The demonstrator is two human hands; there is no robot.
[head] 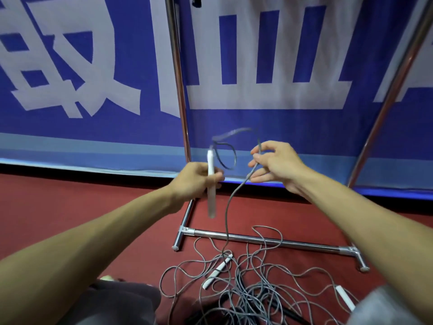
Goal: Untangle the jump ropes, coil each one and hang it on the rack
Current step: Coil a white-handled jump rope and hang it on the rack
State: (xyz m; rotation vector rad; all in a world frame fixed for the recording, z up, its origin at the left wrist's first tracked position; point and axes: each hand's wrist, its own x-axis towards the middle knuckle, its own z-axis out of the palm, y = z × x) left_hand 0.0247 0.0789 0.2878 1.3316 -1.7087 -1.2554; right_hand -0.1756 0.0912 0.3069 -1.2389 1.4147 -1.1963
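My left hand (195, 181) grips a white jump rope handle (211, 184), held roughly upright. Its grey rope (228, 202) loops above the handle, passes through my right hand (274, 166), which pinches it between thumb and fingers, then drops to the floor. A tangle of grey ropes (253, 289) lies on the red floor below, with a white handle (218, 270) in it and another white handle (344, 297) at the right. The chrome rack (264, 240) stands just behind the tangle.
The rack's left post (178, 78) and right post (393, 90) rise in front of a blue banner (93, 66) with large white characters. Black handles (290, 313) lie under the tangle. My knees (117, 301) show at the bottom edge.
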